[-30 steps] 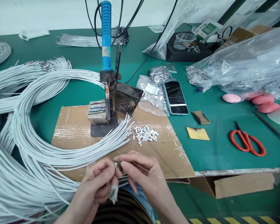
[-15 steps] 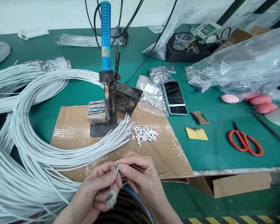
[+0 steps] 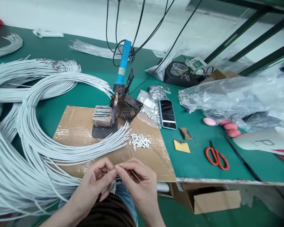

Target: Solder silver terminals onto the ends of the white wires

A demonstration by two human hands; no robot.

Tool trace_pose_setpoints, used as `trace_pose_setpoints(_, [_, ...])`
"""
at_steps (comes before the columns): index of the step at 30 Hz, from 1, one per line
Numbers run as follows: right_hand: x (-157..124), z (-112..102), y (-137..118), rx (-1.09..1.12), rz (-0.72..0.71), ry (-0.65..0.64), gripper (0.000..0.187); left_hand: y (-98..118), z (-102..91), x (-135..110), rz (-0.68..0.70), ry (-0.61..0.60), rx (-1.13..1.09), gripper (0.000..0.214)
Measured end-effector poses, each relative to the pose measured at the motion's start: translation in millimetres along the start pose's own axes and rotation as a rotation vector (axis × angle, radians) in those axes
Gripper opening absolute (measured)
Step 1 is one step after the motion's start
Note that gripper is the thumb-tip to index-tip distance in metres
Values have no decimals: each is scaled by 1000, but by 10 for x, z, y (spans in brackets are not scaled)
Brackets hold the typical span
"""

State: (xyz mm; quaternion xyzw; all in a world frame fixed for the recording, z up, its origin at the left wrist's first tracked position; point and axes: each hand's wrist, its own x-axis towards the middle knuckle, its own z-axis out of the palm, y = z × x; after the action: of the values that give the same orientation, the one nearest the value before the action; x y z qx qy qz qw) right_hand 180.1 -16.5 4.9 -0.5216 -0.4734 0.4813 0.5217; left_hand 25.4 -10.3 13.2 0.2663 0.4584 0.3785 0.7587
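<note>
Both my hands meet fingertip to fingertip in front of my lap, at the near edge of the cardboard sheet (image 3: 68, 126). My left hand (image 3: 98, 178) is closed in a pinch, and a small crumpled grey scrap (image 3: 113, 187) hangs below its fingers. Thumb and forefinger of my right hand (image 3: 140, 178) are pressed together on a thin wire (image 3: 138, 180), which runs back across the palm. What lies between the touching fingertips is too small to make out. Just beyond, cut ends of a white cable bundle (image 3: 109, 143) lie beside a pile of small metal pieces (image 3: 140, 141).
A blue-handled soldering iron (image 3: 124, 60) stands in its holder, with a fan (image 3: 126, 110) behind it. Coiled white cables (image 3: 21, 176) cover the left side. Rightward lie a phone (image 3: 168, 114), a yellow sponge (image 3: 181, 146), orange-handled scissors (image 3: 217, 158) and plastic bags (image 3: 239, 97).
My view has swung to the right and tilted. My hands stay together; the left fingers have shifted on the grey scrap, which now shows less. The things on the table lie as before.
</note>
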Motion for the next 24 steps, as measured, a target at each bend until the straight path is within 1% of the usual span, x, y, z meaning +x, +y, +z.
trace_pose_setpoints(2, [-88, 36, -35, -79, -62, 29, 18, -36, 7, -24, 45, -43, 46, 50])
trace_pose_setpoints(4, [-149, 19, -40, -153, -116, 58, 23, -49, 16, -57, 45, -111, 67, 51])
trace_pose_setpoints(6, [-141, -115, -10, -235, -143, 146, 31, -36, 16, -100, 23, -144, 61, 52])
trace_pose_setpoints(7, [-102, -246, 12, -277, -137, 223, 35, -25, 7, -123, 9, -137, 51, 52])
trace_pose_setpoints(8, [-42, -426, 34, -320, -122, 325, 38, -13, -10, -144, -10, -120, 34, 52])
trace_pose_setpoints(9, [33, -653, 53, -365, -97, 426, 39, -3, -36, -163, -29, -102, 14, 52])
trace_pose_setpoints(10, [115, -919, 65, -412, -61, 513, 38, 4, -69, -177, -51, -88, -9, 53])
trace_pose_setpoints(12, [271, -1512, 68, -518, 32, 673, 30, 7, -144, -195, -79, -82, -60, 52])
trace_pose_setpoints(13, [334, -1806, 58, -577, 87, 739, 35, 5, -179, -200, -90, -86, -84, 50])
trace_pose_setpoints(14, [383, -2076, 41, -639, 143, 784, 36, 1, -206, -203, -85, -89, -104, 48])
trace_pose_setpoints(16, [451, -2504, -8, -757, 265, 819, 37, -3, -230, -208, -57, -101, -144, 45])
trace_pose_setpoints(18, [499, -2763, -70, -857, 375, 787, 35, 3, -211, -211, -26, -122, -172, 46])
trace_pose_setpoints(20, [547, -2889, -130, -934, 444, 747, 31, 19, -167, -211, -9, -136, -186, 46])
trace_pose_setpoints(22, [599, -2941, -180, -997, 432, 735, 33, 45, -119, -204, 7, -130, -181, 47])
trace_pose_setpoints(24, [636, -2963, -216, -1056, 313, 741, 29, 80, -84, -203, 41, -109, -171, 47])
